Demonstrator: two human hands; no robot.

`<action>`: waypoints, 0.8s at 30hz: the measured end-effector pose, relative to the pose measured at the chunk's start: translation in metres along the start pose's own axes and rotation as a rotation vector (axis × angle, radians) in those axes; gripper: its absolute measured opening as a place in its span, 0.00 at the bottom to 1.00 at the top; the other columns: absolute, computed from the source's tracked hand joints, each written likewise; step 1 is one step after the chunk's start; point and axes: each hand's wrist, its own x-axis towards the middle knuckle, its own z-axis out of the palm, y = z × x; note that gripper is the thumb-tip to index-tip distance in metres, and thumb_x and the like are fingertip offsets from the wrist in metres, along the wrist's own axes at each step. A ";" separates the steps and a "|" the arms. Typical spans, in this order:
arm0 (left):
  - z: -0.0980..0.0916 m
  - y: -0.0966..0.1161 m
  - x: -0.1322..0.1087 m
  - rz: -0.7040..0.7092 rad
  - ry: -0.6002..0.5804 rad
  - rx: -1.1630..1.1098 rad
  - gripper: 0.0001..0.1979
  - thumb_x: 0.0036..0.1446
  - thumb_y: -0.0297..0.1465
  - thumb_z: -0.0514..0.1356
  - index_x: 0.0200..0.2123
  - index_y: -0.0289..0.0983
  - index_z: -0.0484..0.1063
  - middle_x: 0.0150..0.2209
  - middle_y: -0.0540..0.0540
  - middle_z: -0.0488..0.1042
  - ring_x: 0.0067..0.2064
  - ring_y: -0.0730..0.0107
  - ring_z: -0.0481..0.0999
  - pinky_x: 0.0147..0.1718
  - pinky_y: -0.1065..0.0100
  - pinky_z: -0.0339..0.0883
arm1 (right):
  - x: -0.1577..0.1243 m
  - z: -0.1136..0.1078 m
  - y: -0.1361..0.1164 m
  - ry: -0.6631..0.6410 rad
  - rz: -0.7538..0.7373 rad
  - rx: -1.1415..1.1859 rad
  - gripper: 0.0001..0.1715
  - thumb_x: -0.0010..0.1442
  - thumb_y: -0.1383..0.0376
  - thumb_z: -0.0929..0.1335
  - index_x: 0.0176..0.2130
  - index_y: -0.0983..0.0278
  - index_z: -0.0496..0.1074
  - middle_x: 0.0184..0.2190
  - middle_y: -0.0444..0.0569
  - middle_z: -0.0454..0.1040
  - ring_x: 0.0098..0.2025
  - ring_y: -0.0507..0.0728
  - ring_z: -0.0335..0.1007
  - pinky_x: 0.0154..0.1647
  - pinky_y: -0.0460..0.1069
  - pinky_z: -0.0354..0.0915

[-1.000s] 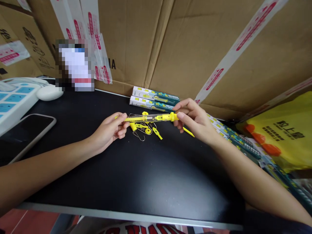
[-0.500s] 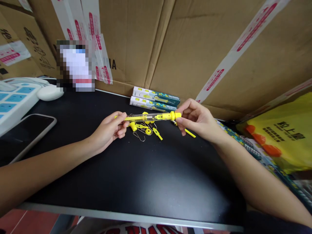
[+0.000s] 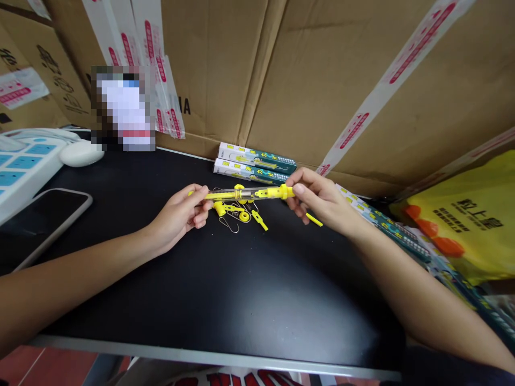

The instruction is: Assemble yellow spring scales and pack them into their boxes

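Both hands hold a slim yellow and clear pen-shaped tool level above the black table. My left hand pinches its left end with closed fingers. My right hand grips the yellow cap at its right end between thumb and fingers. Under the tool lie several small yellow plastic parts, springs and wire hooks. A thin yellow stick lies beneath my right hand.
Two narrow printed boxes lie at the back, with more boxes along the right. A phone, a power strip and a white mouse sit at left. A yellow bag is at right. Cardboard cartons wall the back.
My right hand shifted a little at the yellow cap, its fingers turning and re-gripping the end. The left hand and the tool stayed nearly still.
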 end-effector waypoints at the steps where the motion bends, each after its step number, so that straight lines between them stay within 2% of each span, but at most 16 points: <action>1: 0.000 0.000 0.000 0.000 0.002 -0.001 0.10 0.61 0.36 0.58 0.31 0.37 0.63 0.25 0.54 0.63 0.20 0.84 0.58 0.19 0.78 0.53 | 0.000 0.000 0.000 -0.005 0.010 0.008 0.16 0.63 0.51 0.65 0.39 0.61 0.63 0.23 0.40 0.67 0.19 0.46 0.62 0.13 0.40 0.60; 3: 0.001 0.000 0.000 0.001 0.005 -0.005 0.10 0.61 0.36 0.59 0.31 0.37 0.63 0.25 0.54 0.63 0.20 0.84 0.58 0.19 0.78 0.53 | -0.001 0.000 0.000 -0.018 0.017 0.001 0.16 0.63 0.52 0.66 0.39 0.61 0.62 0.24 0.40 0.68 0.20 0.47 0.63 0.13 0.40 0.60; 5: 0.001 -0.001 0.000 -0.003 0.003 -0.002 0.10 0.60 0.36 0.59 0.31 0.37 0.63 0.25 0.54 0.63 0.20 0.84 0.58 0.19 0.78 0.53 | -0.001 0.000 0.000 -0.031 0.015 -0.056 0.17 0.64 0.51 0.65 0.34 0.62 0.63 0.23 0.41 0.67 0.19 0.46 0.61 0.13 0.40 0.58; 9: 0.001 -0.002 0.000 -0.008 -0.012 -0.001 0.10 0.61 0.36 0.59 0.31 0.37 0.63 0.25 0.55 0.63 0.20 0.84 0.58 0.19 0.78 0.52 | -0.001 0.001 0.000 -0.004 0.037 -0.190 0.30 0.67 0.47 0.57 0.25 0.64 0.64 0.18 0.43 0.65 0.17 0.45 0.57 0.13 0.40 0.54; 10: 0.000 -0.002 0.000 -0.007 -0.014 -0.002 0.10 0.61 0.36 0.59 0.32 0.37 0.63 0.25 0.55 0.63 0.20 0.84 0.58 0.19 0.78 0.53 | -0.001 0.001 0.000 0.003 0.047 -0.181 0.30 0.67 0.46 0.56 0.26 0.64 0.64 0.19 0.43 0.65 0.18 0.46 0.58 0.13 0.40 0.54; 13: 0.000 -0.002 0.001 -0.001 -0.009 0.002 0.10 0.61 0.36 0.58 0.31 0.37 0.63 0.25 0.55 0.63 0.20 0.84 0.58 0.19 0.78 0.52 | -0.002 0.001 -0.001 -0.030 0.077 -0.067 0.21 0.65 0.47 0.60 0.34 0.61 0.62 0.22 0.41 0.68 0.18 0.47 0.59 0.12 0.40 0.54; 15: 0.000 -0.002 0.001 -0.004 -0.005 0.005 0.10 0.62 0.36 0.58 0.31 0.37 0.63 0.25 0.55 0.62 0.20 0.84 0.58 0.19 0.78 0.52 | -0.002 0.001 -0.002 -0.075 0.089 -0.027 0.19 0.64 0.49 0.63 0.34 0.60 0.60 0.22 0.40 0.69 0.18 0.47 0.59 0.12 0.40 0.53; 20: 0.001 -0.001 -0.001 -0.011 -0.015 0.002 0.10 0.61 0.36 0.58 0.32 0.37 0.63 0.25 0.55 0.63 0.20 0.84 0.58 0.19 0.78 0.52 | -0.001 0.003 -0.002 -0.003 0.070 -0.181 0.31 0.67 0.46 0.56 0.23 0.63 0.63 0.17 0.44 0.66 0.18 0.47 0.57 0.14 0.42 0.52; 24: 0.002 -0.001 0.000 -0.012 -0.006 -0.004 0.09 0.61 0.35 0.58 0.31 0.37 0.63 0.25 0.55 0.62 0.20 0.84 0.58 0.19 0.78 0.52 | -0.001 0.003 -0.002 -0.016 0.085 -0.017 0.17 0.64 0.51 0.63 0.33 0.61 0.61 0.21 0.41 0.69 0.18 0.47 0.58 0.13 0.41 0.51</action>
